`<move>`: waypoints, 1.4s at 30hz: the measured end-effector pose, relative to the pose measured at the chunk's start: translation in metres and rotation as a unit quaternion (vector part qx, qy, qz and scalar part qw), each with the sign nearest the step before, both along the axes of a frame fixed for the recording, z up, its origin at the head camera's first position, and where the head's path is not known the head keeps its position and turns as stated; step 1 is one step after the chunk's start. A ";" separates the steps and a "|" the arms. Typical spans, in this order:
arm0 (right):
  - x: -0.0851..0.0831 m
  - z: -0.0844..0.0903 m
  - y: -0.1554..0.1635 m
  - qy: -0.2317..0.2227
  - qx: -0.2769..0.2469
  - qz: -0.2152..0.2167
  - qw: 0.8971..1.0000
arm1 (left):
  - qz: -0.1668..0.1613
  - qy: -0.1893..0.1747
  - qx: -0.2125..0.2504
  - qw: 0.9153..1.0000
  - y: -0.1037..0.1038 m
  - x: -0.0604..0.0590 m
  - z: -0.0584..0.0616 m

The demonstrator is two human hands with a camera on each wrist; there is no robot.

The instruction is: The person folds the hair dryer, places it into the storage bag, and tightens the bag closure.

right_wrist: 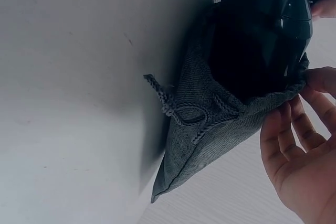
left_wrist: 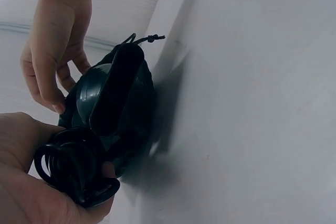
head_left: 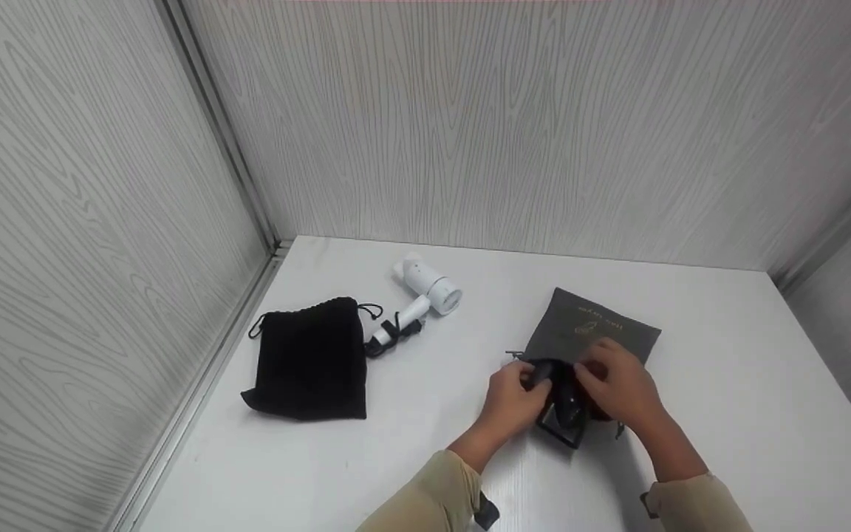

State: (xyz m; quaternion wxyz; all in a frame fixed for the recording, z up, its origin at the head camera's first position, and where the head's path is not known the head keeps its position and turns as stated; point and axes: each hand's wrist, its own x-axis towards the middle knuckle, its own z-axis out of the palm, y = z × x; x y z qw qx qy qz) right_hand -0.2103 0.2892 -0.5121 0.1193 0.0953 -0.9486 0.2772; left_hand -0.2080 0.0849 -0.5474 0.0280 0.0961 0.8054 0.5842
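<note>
A grey drawstring bag [head_left: 566, 325] with gold print lies on the table, its mouth facing me. Partly inside that mouth sits a glossy black hair dryer [right_wrist: 262, 30], its inner end hidden by the cloth. My left hand [head_left: 510, 399] holds the dryer's coiled black cord [left_wrist: 73, 163] beside the opening. On the other side, my right hand [right_wrist: 310, 156] pinches the bag's rim between thumb and fingers. The knotted drawstring [right_wrist: 178, 111] hangs loose at the bag's side.
At the left lies a black drawstring pouch [head_left: 315, 362]. Beyond it, a white hair dryer [head_left: 425, 284] rests with its black cord [head_left: 394, 332] wrapped near the handle. Patterned panels [head_left: 499, 125] wall in the white table [head_left: 307, 473] at the back and sides.
</note>
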 end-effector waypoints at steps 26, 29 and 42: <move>0.002 -0.001 -0.002 -0.006 -0.003 0.011 1.000 | -0.014 -0.003 0.007 1.000 -0.001 -0.002 0.002; 0.004 -0.004 -0.004 -0.002 -0.009 0.011 1.000 | -0.003 -0.006 0.022 1.000 0.000 -0.002 -0.001; 0.006 -0.004 -0.011 -0.002 -0.047 0.051 0.998 | 0.052 -0.083 0.106 0.990 0.002 -0.004 -0.002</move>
